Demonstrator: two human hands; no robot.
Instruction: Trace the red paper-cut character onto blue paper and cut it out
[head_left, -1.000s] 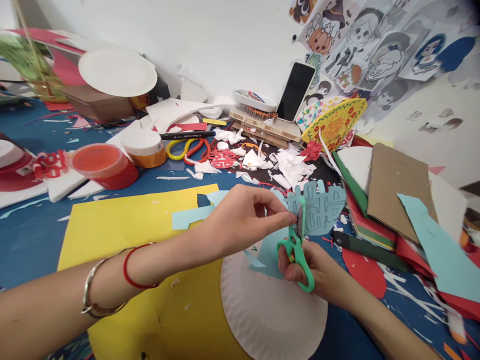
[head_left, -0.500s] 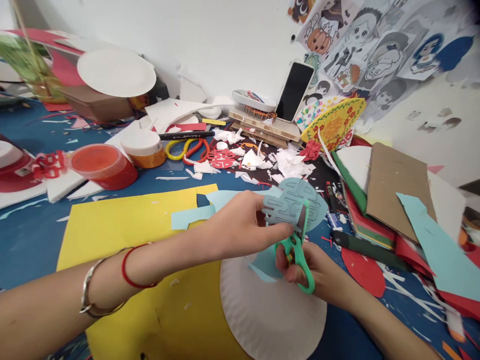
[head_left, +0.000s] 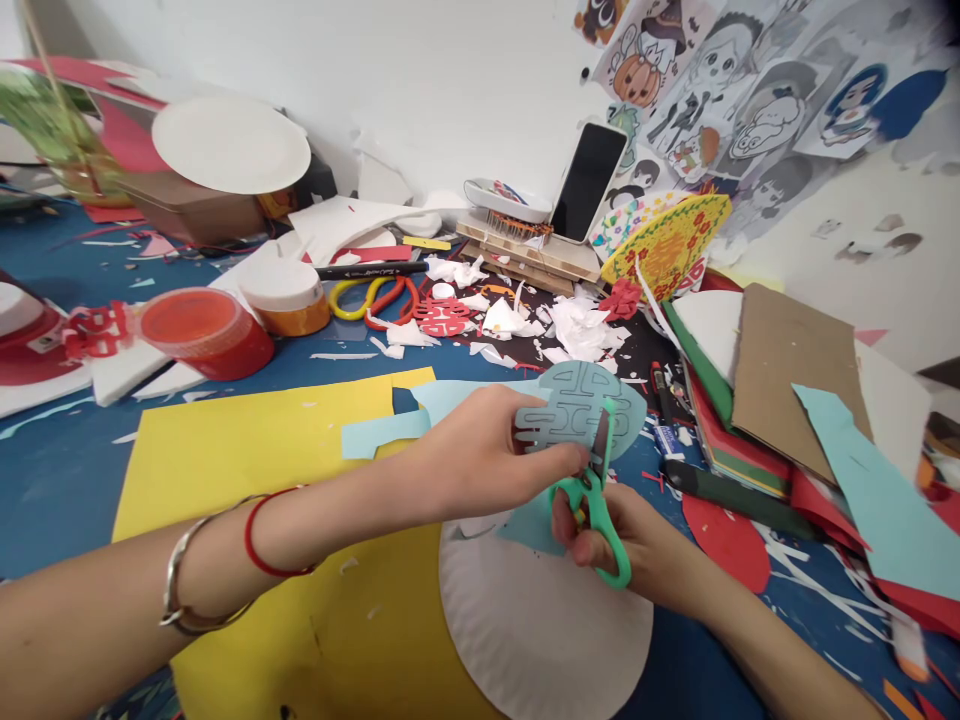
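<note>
My left hand [head_left: 476, 450] pinches a pale blue paper cut-out [head_left: 574, 408], a folded double-happiness shape with slotted strokes. My right hand [head_left: 645, 545] holds green-handled scissors [head_left: 592, 510] with the fingers through the loops. The scissor blades [head_left: 602, 440] stand upright against the paper's right side, partly open, and a fingertip of my left hand sits close to them. Below my hands lie a white paper plate [head_left: 544, 625] and a loose pale blue paper scrap [head_left: 532, 525]. A yellow card sheet [head_left: 247, 450] lies under my left forearm.
Crumpled white paper scraps [head_left: 577, 330] and red cut-outs lie ahead, near a phone [head_left: 589, 182] on a wooden stand. Stacked coloured card and brown cardboard [head_left: 795, 385] rise on the right. A red tub [head_left: 206, 332] stands to the left.
The blue cut-out has turned and shifted left, from beside the blades to over them, with its slotted edge now facing left. My hands have barely moved since the last half second.
</note>
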